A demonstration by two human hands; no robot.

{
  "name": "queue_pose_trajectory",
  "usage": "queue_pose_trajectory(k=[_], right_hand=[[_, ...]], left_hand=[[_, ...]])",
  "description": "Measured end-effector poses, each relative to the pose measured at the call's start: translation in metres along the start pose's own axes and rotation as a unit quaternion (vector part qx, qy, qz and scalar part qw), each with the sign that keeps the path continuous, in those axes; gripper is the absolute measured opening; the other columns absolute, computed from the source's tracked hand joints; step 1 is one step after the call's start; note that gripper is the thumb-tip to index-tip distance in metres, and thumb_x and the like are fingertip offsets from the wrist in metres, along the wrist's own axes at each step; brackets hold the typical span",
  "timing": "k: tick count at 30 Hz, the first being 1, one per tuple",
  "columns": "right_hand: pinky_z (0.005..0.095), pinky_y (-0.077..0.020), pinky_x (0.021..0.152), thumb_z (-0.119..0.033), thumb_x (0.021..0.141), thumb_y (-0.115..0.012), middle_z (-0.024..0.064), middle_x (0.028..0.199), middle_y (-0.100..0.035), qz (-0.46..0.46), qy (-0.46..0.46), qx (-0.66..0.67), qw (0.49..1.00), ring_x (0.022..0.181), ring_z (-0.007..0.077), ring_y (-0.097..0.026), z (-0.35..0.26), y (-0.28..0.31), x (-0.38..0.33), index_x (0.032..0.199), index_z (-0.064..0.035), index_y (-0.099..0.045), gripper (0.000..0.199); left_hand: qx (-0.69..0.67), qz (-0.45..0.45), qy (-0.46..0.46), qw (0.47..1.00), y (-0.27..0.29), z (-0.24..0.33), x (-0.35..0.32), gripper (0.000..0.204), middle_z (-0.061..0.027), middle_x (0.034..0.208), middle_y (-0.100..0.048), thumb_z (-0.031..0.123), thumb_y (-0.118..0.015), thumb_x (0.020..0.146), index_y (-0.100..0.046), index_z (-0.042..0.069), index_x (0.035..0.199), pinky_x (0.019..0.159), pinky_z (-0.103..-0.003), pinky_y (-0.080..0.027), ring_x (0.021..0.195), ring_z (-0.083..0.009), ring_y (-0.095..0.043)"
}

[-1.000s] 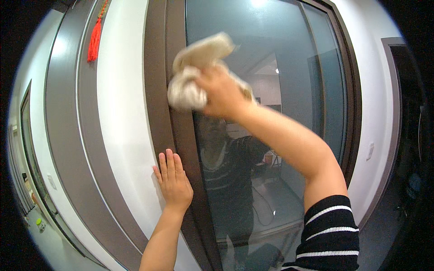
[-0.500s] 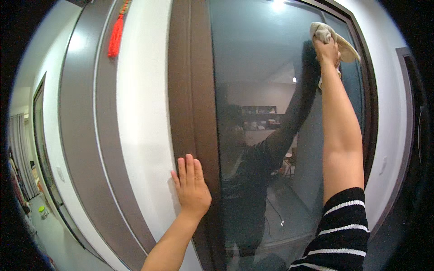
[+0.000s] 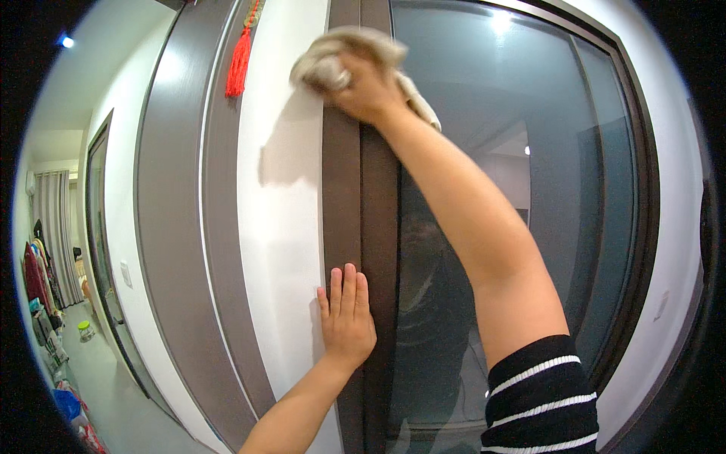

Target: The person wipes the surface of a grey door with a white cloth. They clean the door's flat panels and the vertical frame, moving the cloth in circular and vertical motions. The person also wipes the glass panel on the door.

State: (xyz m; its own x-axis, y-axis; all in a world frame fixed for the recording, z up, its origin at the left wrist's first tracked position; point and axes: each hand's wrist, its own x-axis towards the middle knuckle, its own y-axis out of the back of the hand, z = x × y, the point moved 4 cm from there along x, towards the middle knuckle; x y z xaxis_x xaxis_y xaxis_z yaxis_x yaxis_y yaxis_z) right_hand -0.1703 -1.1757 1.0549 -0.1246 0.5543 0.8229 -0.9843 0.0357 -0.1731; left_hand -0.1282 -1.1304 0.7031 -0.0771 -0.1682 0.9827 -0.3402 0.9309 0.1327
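Observation:
A beige cloth (image 3: pixel 378 44) is bunched in my right hand (image 3: pixel 361 87), which is raised high and slightly blurred. The cloth lies over the upper part of the brown door frame (image 3: pixel 342 181) and reaches across its left edge in front of the white wall strip (image 3: pixel 280 219). One end hangs down past the wrist toward the dark glass panel (image 3: pixel 469 91). Lower down, my left hand (image 3: pixel 348 318) rests flat on the brown frame, fingers stretched upward and holding nothing. Whether the cloth touches the frame cannot be made out.
A red tassel (image 3: pixel 239 64) hangs on the grey-brown door panel (image 3: pixel 178 212) to the left. Farther left are a room with a grey curtain (image 3: pixel 57 227), hanging clothes (image 3: pixel 36 276) and a green-lidded jar (image 3: pixel 85 330) on the floor. A white wall (image 3: pixel 669 204) borders the glass on the right.
My right hand has swept the cloth leftward from the glass's upper right to the brown frame. The view has shifted left; my left hand stays on the frame.

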Motion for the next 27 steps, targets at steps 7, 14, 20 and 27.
queue_pose_trajectory(k=[7, 14, 20, 27], right_hand=[[0.0491, -0.0429, 0.092, -0.021, 0.066, -0.072, 0.0124, 0.112, -0.062, -0.102, 0.133, 0.173, 0.970, 0.106, 0.0358, -0.057, -0.080, 0.043, -0.103, 0.115, -0.0168, -0.061, 0.050], [0.0423, -0.0531, 0.081, -0.031, 0.094, -0.052, 0.0169, 0.116, -0.060, -0.032, -0.061, -0.291, 0.954, 0.098, 0.0300, -0.064, 0.106, 0.103, -0.045, 0.127, -0.0089, -0.050, 0.040], [0.0470, -0.0497, 0.089, -0.047, 0.086, -0.057, 0.0169, 0.128, -0.057, 0.083, -0.404, -0.463, 0.784, 0.107, 0.0365, -0.061, 0.226, 0.238, -0.046, 0.130, -0.0198, -0.055, 0.051], [0.0475, -0.0479, 0.087, -0.059, 0.085, -0.055, 0.0169, 0.112, -0.063, 0.100, -0.445, -0.377, 0.806, 0.104, 0.0316, -0.060, 0.177, 0.198, -0.030, 0.116, -0.0092, -0.063, 0.059]], left_hand=[[0.008, -0.001, 0.007, 1.000, -0.002, -0.006, -0.003, 0.059, -0.0226, 0.153, -0.024, 0.005, -0.046, 0.088, -0.030, -0.005, 0.144, 0.115, -0.056, -0.007, 0.144, -0.0400, -0.018], [0.020, 0.000, 0.004, 1.000, -0.006, 0.002, 0.001, 0.059, -0.0219, 0.154, -0.023, 0.006, -0.046, 0.089, -0.029, -0.005, 0.144, 0.115, -0.056, -0.007, 0.144, -0.0393, -0.017], [0.010, 0.012, 0.004, 1.000, -0.008, -0.005, -0.004, 0.063, -0.0209, 0.155, -0.022, 0.005, -0.046, 0.087, -0.026, -0.003, 0.146, 0.115, -0.055, -0.006, 0.144, -0.0384, -0.017], [0.013, 0.018, 0.000, 1.000, -0.010, 0.003, 0.000, 0.061, -0.0203, 0.154, -0.023, 0.004, -0.045, 0.088, -0.027, -0.002, 0.146, 0.115, -0.056, -0.006, 0.144, -0.0383, -0.018]])
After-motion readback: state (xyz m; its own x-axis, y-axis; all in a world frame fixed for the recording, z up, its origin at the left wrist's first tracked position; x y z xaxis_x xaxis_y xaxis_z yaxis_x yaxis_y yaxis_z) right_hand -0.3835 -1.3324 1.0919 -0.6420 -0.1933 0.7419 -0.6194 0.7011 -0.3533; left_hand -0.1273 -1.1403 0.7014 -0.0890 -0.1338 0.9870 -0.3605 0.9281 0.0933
